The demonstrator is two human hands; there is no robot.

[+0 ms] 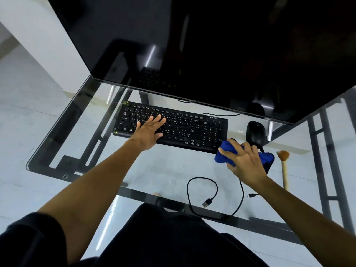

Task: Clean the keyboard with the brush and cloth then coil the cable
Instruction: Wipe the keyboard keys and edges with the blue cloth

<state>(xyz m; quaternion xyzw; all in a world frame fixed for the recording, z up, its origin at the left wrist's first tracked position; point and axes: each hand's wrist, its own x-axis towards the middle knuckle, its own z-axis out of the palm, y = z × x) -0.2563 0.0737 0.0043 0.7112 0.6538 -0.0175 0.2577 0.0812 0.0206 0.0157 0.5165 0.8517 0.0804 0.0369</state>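
Keyboard (171, 128) lies lengthwise left-right; left hand (149, 132) flat on it, right hand (243, 162) clutching cloth (225, 155).

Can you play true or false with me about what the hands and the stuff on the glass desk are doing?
1. The left hand lies flat and open on the black keyboard. True.
2. The right hand is holding the wooden brush with tan bristles. False: it grips a crumpled blue cloth; the brush lies untouched on the glass desk, to the right of that hand.
3. The loose black cable is already coiled up neatly. False: it sprawls in one big loose loop with its plug end free.
4. A black computer mouse sits to the right of the keyboard. True.
5. The blue cloth is at the keyboard's left end. False: it is by the right near corner.
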